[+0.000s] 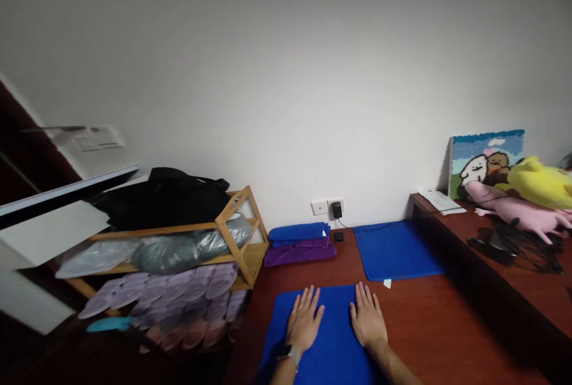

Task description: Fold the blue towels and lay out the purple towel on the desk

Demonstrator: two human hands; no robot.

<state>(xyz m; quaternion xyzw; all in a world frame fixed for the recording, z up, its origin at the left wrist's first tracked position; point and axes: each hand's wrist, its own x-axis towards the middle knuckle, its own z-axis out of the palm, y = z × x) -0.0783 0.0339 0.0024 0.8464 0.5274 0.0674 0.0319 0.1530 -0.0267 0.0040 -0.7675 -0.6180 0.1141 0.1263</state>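
A blue cloth [333, 331] lies spread out on the reddish-brown table [424, 325]. My left hand [304, 320] rests flat on its left part, fingers stretched out, with a watch on the wrist. Near the cloth's right edge lies my right hand [369, 316], palm down and fingers extended. Neither hand grips anything. Another blue cloth [395, 251] with a white tag lies flat farther back to the right. Against the wall, a folded blue cloth [297, 232] sits on top of folded purple cloth [299, 253].
On the left stands a wooden rack [241, 254] with a black bag [165, 197] and rows of slippers [196, 283]. A charger [336, 210] is plugged into the wall. The raised right surface holds a pink plush toy [518, 209], a yellow one [540, 183] and black cables.
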